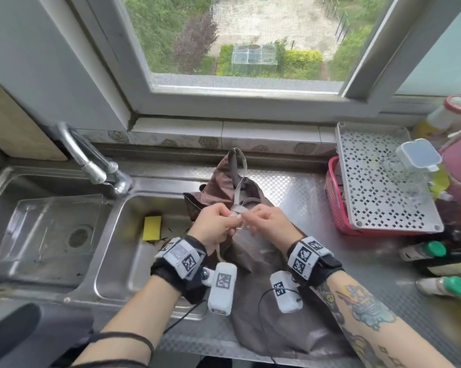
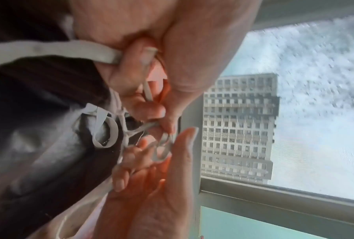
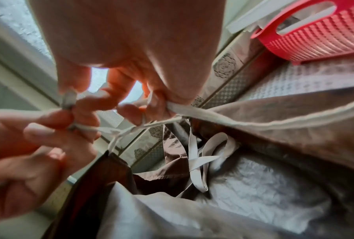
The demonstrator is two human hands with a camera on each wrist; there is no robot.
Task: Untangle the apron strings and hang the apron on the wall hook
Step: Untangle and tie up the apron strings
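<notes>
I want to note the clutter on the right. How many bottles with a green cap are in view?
2. One bottle lies at the counter's right edge; the second bottle lies nearer the person, below it. Others may be hidden beyond the frame.

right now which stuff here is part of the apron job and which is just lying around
In the job: apron; apron strings; left hand; right hand.

Lying about: yellow sponge; pink basket; perforated tray; faucet; green-capped bottles.
</notes>
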